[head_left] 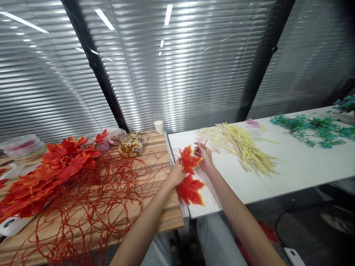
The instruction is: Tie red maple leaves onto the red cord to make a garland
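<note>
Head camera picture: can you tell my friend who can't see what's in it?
Two bare hands, left hand and right hand, hold a red-orange fake maple leaf; another leaf hangs below. Left, a wooden table holds more leaves and tangled red wire.

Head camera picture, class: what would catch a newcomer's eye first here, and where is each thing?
First the red-orange maple leaves, heaped at the left on the wooden table, with a tangle of red wire stems sprawling in front of them. Next, at the middle, the left hand and right hand hold one leaf up between them, with a second leaf just below. On the white table to the right lies a pale yellow bundle of stems.
</note>
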`<action>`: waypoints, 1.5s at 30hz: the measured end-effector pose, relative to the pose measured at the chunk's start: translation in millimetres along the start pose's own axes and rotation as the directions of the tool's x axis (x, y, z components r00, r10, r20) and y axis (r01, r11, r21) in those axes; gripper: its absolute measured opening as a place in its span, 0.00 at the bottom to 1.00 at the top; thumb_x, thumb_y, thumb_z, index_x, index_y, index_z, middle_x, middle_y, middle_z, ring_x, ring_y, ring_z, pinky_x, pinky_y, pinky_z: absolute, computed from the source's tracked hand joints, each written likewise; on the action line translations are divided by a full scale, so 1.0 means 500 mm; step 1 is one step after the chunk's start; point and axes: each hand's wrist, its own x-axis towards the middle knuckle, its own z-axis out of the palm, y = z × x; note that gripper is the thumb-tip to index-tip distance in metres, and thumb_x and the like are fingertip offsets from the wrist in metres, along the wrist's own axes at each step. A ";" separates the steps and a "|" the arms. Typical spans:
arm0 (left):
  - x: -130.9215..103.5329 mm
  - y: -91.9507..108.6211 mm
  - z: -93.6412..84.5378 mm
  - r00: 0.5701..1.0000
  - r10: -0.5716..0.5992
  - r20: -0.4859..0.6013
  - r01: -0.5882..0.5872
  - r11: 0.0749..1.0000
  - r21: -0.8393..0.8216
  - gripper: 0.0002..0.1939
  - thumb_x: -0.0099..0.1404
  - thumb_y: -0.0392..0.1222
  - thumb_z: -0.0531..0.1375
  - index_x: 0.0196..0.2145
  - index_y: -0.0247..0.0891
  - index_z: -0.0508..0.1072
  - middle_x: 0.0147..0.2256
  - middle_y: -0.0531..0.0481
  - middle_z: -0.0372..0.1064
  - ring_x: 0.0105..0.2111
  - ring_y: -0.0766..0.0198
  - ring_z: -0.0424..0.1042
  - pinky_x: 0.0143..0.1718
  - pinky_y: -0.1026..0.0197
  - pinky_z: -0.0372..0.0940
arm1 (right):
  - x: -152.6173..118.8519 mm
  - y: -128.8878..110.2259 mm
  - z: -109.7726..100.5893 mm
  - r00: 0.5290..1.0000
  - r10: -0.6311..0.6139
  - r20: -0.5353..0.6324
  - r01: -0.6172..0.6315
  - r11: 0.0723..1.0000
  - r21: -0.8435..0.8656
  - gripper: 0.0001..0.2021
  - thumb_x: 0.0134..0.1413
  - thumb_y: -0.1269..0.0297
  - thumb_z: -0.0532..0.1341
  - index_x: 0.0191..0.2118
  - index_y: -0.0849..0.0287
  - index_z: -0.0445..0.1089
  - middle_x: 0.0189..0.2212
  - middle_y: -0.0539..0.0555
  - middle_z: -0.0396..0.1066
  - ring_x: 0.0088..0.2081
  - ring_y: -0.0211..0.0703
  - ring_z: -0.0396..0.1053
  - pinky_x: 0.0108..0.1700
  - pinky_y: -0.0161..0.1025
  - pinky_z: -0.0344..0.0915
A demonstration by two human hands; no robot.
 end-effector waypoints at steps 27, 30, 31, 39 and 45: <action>-0.004 0.022 -0.011 0.989 0.109 -0.104 -0.115 0.992 -0.053 0.12 0.50 0.25 0.53 0.28 0.35 0.72 0.28 0.47 0.70 0.27 0.65 0.64 0.34 0.62 0.62 | 0.002 0.013 -0.013 0.998 0.011 -0.064 -0.032 0.936 -0.349 0.14 0.38 0.67 0.59 0.37 0.58 0.68 0.22 0.48 0.68 0.25 0.38 0.66 0.27 0.34 0.61; -0.002 0.018 -0.013 0.974 0.083 -0.209 -0.097 0.993 -0.059 0.13 0.50 0.25 0.54 0.30 0.36 0.73 0.29 0.47 0.71 0.29 0.64 0.67 0.34 0.62 0.62 | 0.003 0.017 -0.015 0.999 -0.036 0.025 0.043 0.912 -0.408 0.11 0.40 0.65 0.58 0.34 0.59 0.71 0.29 0.52 0.70 0.29 0.39 0.66 0.29 0.35 0.61; -0.001 0.015 -0.014 0.965 0.068 -0.254 -0.087 0.994 -0.064 0.13 0.50 0.26 0.55 0.31 0.36 0.73 0.30 0.46 0.71 0.30 0.63 0.67 0.35 0.61 0.63 | 0.004 0.019 -0.016 0.998 -0.049 0.045 0.063 0.903 -0.426 0.11 0.40 0.65 0.59 0.34 0.59 0.72 0.31 0.53 0.71 0.30 0.39 0.66 0.30 0.35 0.61; 0.013 -0.022 -0.020 0.853 -0.011 -0.522 -0.039 0.996 -0.085 0.13 0.53 0.31 0.56 0.37 0.38 0.73 0.37 0.46 0.72 0.37 0.59 0.69 0.43 0.54 0.63 | -0.002 0.006 -0.007 0.993 0.013 0.115 0.025 0.946 -0.322 0.15 0.37 0.59 0.65 0.36 0.57 0.72 0.39 0.55 0.71 0.38 0.44 0.67 0.37 0.39 0.63; 0.013 -0.015 -0.027 0.808 -0.098 -0.581 0.004 0.987 -0.160 0.10 0.54 0.36 0.57 0.35 0.37 0.73 0.37 0.45 0.72 0.38 0.58 0.70 0.44 0.53 0.63 | -0.011 -0.026 0.005 0.987 0.044 0.153 -0.042 0.999 -0.018 0.10 0.41 0.59 0.64 0.33 0.55 0.72 0.44 0.53 0.69 0.43 0.43 0.67 0.42 0.39 0.64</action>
